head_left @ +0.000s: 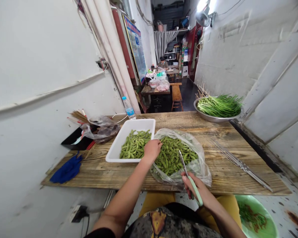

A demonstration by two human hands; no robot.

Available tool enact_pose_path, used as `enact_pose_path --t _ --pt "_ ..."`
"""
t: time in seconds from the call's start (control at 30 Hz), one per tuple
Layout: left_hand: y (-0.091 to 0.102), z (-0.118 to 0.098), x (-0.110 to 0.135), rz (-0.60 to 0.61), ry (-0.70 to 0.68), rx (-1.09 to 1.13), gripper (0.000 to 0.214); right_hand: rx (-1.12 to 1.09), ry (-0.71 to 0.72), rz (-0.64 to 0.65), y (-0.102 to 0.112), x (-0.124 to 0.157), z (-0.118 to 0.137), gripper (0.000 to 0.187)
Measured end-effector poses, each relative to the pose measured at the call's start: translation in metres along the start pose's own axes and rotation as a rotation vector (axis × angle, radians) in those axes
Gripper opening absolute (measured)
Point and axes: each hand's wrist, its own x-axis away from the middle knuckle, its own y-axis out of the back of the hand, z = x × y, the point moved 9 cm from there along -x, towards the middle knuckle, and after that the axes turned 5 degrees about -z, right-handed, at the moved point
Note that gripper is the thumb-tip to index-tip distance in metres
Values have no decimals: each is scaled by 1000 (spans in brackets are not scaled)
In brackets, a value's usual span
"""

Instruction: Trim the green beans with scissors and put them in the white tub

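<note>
My left hand (152,148) reaches into the clear plastic bag (201,165) of green edamame pods (171,155), fingers curled down among the pods; what they grip is hidden. At the near table edge my right hand (198,190) is closed round the pale green handles of a pair of scissors (188,177), blades pointing up over the bag. A white rectangular tray (114,148) just left of the bag holds more edamame pods (135,145).
The wooden table (213,132) also carries a metal bowl of green chives (220,106) at far right, metal skewers (240,163), a water bottle (129,108), a crumpled bag (101,129) and a blue cloth (67,169). A green basin (257,218) sits on the floor. A person sits far down the corridor.
</note>
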Motion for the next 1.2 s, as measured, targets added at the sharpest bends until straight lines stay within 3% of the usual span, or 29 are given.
enact_pose_path --t 0.1,0.23,0.3,0.4,0.5,0.6,0.87,1.2 --pt "-19 0 2 100 10 -283 24 16 5 0 0 2 3 41" --pt "-35 -6 5 139 -35 -315 17 50 5 7 -1 3 3 43" --pt "-32 -8 5 83 -66 -188 15 46 3 9 0 3 1 43" --pt "-21 -4 6 -22 -26 183 18 42 5 10 1 2 -1 43" --pt "-28 2 11 47 80 619 21 58 15 9 1 0 1 43" --pt "-35 -3 21 136 129 844 24 82 21 4 1 -1 6 43" --pt "-36 -21 44 289 127 720 25 220 109 -39 3 0 18 41" --pt "-38 -37 52 398 47 741 21 313 214 -83 6 3 39 38"
